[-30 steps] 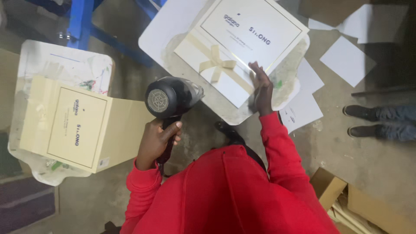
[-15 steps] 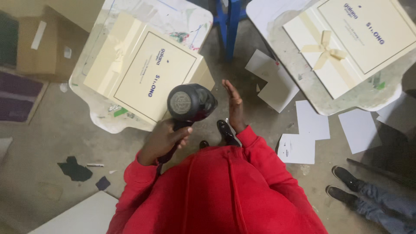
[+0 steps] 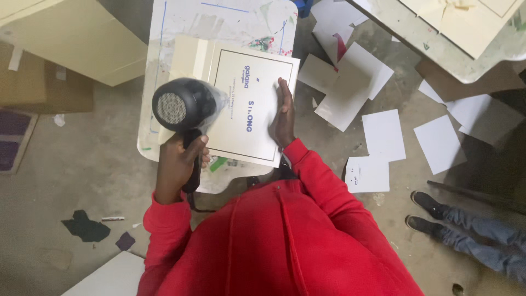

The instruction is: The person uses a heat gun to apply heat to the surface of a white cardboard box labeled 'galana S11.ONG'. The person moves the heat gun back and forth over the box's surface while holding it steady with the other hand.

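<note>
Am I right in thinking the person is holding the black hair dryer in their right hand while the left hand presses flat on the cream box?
Not quite: the hands are swapped. In the head view the left hand has its grip on the black hair dryer, and the right hand presses flat on the cream box. The rest stands.

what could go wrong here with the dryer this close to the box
The left hand holds the black hair dryer right over the cream box; hot air might warp or mark its printed lid. The right hand lies flat on the box's edge, near the airflow, so it could get hot. The box overhangs the small white table, so pressing on it might tip it.
</note>
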